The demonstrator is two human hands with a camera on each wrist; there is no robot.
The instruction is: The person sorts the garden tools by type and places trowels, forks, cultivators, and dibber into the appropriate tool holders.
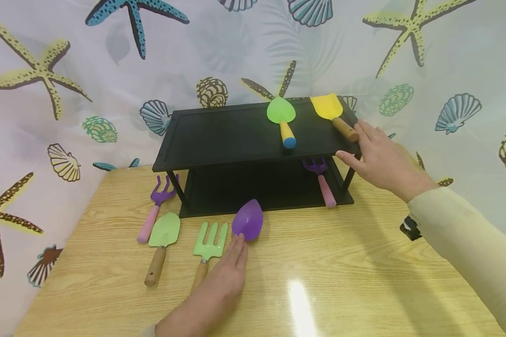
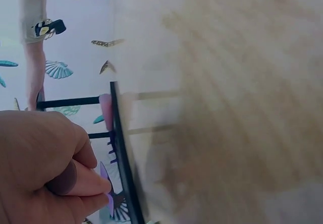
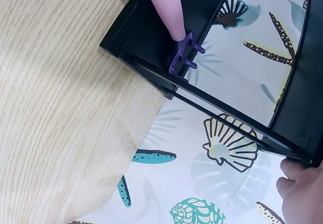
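Note:
My left hand (image 1: 221, 281) holds a purple hand trowel (image 1: 248, 220); its pink handle lies within the curled fingers in the left wrist view. The purple blade points toward the black two-tier rack (image 1: 219, 135), right at its lower front edge. My right hand (image 1: 381, 157) rests at the rack's top right corner, fingers extended, thumb by the front edge. Beside those fingers lies a yellow shovel (image 1: 328, 107) with a wooden handle. Left of it on the top shelf is a green trowel (image 1: 281, 111) with a yellow and blue handle. On the lower shelf lies a purple rake (image 3: 171, 14) with a pink handle.
On the wooden table (image 1: 329, 271), left of the rack, lie another purple rake (image 1: 149, 222), a green trowel (image 1: 165, 229) with wooden handle and a green fork (image 1: 209, 243). The fork's handle is partly behind my left arm. A patterned curtain (image 1: 122, 79) hangs behind.

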